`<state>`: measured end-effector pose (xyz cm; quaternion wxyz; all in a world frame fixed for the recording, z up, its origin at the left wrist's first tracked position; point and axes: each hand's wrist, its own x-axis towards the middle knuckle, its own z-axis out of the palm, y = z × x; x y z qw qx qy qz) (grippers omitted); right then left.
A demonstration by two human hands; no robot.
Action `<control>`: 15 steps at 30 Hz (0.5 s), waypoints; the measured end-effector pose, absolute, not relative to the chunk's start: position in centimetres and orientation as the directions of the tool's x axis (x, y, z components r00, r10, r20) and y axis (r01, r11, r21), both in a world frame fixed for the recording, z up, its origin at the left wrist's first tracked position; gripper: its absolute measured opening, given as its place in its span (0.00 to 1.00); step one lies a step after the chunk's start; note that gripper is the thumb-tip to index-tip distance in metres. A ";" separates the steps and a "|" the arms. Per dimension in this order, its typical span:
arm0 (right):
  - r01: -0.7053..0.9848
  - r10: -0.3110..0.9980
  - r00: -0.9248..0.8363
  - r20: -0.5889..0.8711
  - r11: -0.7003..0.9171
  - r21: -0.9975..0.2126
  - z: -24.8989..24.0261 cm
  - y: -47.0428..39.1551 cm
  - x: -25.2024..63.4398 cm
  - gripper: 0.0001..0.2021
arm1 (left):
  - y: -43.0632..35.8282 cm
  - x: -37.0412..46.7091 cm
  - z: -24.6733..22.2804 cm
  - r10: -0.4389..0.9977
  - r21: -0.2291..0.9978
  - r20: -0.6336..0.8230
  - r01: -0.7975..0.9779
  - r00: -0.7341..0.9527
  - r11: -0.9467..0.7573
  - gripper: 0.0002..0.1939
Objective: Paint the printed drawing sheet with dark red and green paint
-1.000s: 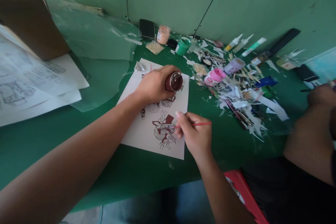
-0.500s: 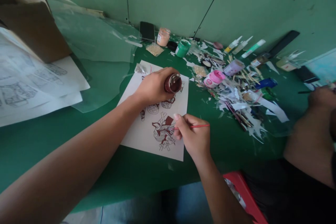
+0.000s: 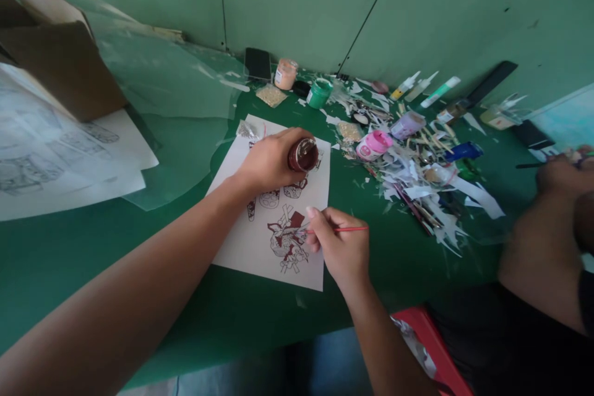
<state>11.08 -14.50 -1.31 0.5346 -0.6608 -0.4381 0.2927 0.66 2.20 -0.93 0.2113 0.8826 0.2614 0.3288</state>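
My left hand (image 3: 273,161) is wrapped round an open jar of dark red paint (image 3: 303,156), held over the upper part of a white sheet of paper (image 3: 232,238). Between the thumb and fingers of my right hand (image 3: 341,241) is a thin paintbrush (image 3: 351,229) with a red handle. Its tip points left onto a printed line drawing (image 3: 286,240), parts of which are coloured dark red. Smaller printed figures (image 3: 269,199) lie partly under my left hand. A small clear bag (image 3: 247,130) rests at the sheet's upper left corner.
Open paint jars, green (image 3: 319,94), peach (image 3: 285,74) and pink (image 3: 374,145), stand behind and to the right among heaped paper scraps (image 3: 420,192). A cardboard box (image 3: 65,68) and printed sheets (image 3: 111,167) are at left. Another person's arm (image 3: 533,241) reaches in at right.
The whole view has shifted slightly. My left hand still holds the paint jar, and the brush in my right hand stays at the same drawing.
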 end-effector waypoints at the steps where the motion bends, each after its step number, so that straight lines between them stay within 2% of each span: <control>1: 0.257 0.886 0.455 0.085 -0.040 -0.966 -1.3 -14.5 11.0 0.20 | 2.2 0.7 -0.9 0.602 0.546 0.469 0.324 0.646 -0.773 0.28; 15: 0.246 0.884 0.463 0.066 -0.056 -0.968 -1.2 -14.5 10.9 0.20 | 2.3 0.7 -1.0 0.589 0.542 0.484 0.306 0.647 -0.783 0.28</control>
